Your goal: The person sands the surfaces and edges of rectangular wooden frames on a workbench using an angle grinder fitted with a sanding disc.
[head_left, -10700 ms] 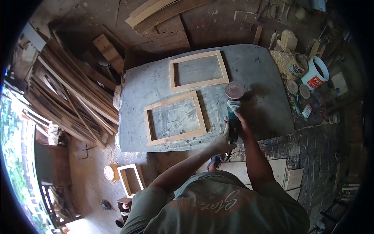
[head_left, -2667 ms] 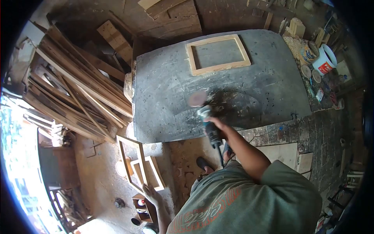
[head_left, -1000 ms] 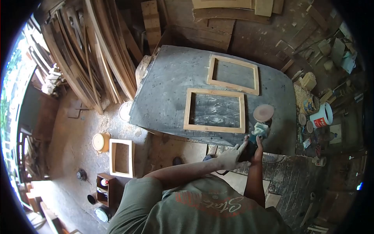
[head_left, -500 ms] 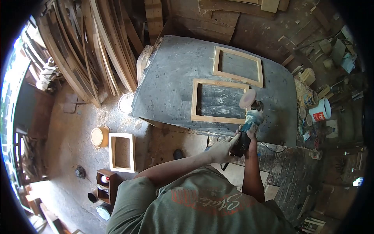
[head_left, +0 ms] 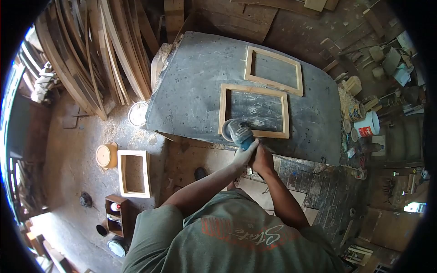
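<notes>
Both hands are wrapped round a blue angle grinder [head_left: 243, 136] with a round sanding disc at its head. My left hand [head_left: 245, 157] is dusty and grips the body just behind the head. Close beside it, my right hand [head_left: 261, 160] is closed on the rear of the body, which it mostly hides. The grinder's head overlaps the near left corner of a rectangular wooden frame [head_left: 285, 113] lying flat on the grey table [head_left: 191, 91]. Just beyond lies a second wooden frame [head_left: 298, 78].
A third wooden frame [head_left: 146, 175] stands on the floor at left, beside a tan bucket [head_left: 106, 156] and a wooden toolbox [head_left: 117, 216]. Long planks [head_left: 73, 68] lean at the back left. A white bucket [head_left: 368, 123] and clutter line the right.
The grinder has moved left and been turned over, from the near frame's right end with its disc facing up to its near left corner. Both hands moved with it.
</notes>
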### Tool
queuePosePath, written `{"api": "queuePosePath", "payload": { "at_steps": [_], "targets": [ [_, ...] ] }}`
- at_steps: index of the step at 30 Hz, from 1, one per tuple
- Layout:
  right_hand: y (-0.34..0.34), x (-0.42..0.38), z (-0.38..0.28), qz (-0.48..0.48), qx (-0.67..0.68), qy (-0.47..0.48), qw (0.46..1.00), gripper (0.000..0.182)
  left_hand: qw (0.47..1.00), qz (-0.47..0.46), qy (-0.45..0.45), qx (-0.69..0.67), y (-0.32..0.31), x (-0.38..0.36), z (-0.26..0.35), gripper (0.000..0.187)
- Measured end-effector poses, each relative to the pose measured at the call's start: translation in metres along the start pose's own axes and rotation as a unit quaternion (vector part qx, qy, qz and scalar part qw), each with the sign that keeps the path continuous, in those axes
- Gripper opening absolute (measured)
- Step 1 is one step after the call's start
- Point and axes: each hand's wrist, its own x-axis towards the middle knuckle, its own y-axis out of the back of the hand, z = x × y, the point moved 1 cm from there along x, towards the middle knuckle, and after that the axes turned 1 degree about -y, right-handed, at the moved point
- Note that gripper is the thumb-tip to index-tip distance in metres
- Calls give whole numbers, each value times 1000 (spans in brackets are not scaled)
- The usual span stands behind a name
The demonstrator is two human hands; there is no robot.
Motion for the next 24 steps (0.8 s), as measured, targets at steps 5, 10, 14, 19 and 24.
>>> {"api": "queuePosePath", "payload": {
  "at_steps": [5, 10, 14, 19, 24],
  "targets": [
    [-2, -7, 24, -15, -26, -53, 998, 68, 993, -31, -110, 28, -13, 19, -30, 60],
    [28, -10, 18, -28, 4, -113, 993, 60, 991, -71, -25, 110, -24, 48, -40, 70],
    [13, 8, 0, -44, -3, 31, 999, 65, 996, 2, -92, -7, 2, 34, -33, 72],
    [-5, 68, -16, -101, -91, 72, 988, 57, 973, 111, -186, -78, 18, 40, -3, 70],
    [41, 129, -45, -84, -94, 85, 988, 52, 978, 90, -154, -110, 5, 93, 53, 79]
  ]
}}
